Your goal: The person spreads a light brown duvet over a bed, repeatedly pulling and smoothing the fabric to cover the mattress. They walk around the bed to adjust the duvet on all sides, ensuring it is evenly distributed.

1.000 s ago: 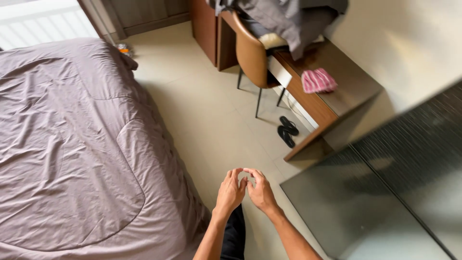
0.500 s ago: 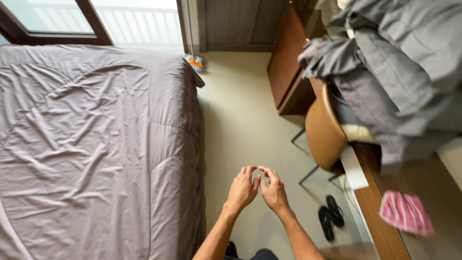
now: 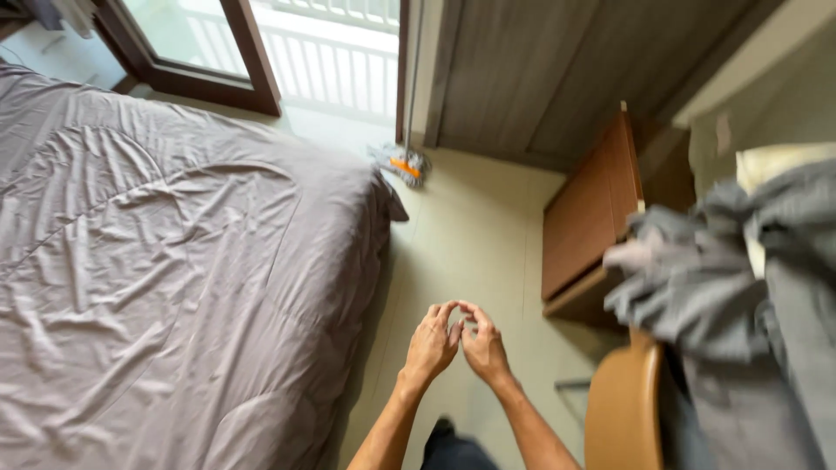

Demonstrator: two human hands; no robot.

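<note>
Left hand (image 3: 431, 344) and right hand (image 3: 484, 348) fingertips touching, grip contents unclear, above floor (image 3: 475, 235), bed (image 3: 174, 287) beside, chair (image 3: 623, 409) near.

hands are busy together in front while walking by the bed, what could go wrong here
1. Both hands, left hand and right hand, meet at the fingertips, so neither may be free to break a stumble.
2. The mop lies on the floor at the bed corner, a possible trip point in the narrow aisle.
3. The clothes piled over the chair hang loosely and could slide off if brushed.
</note>
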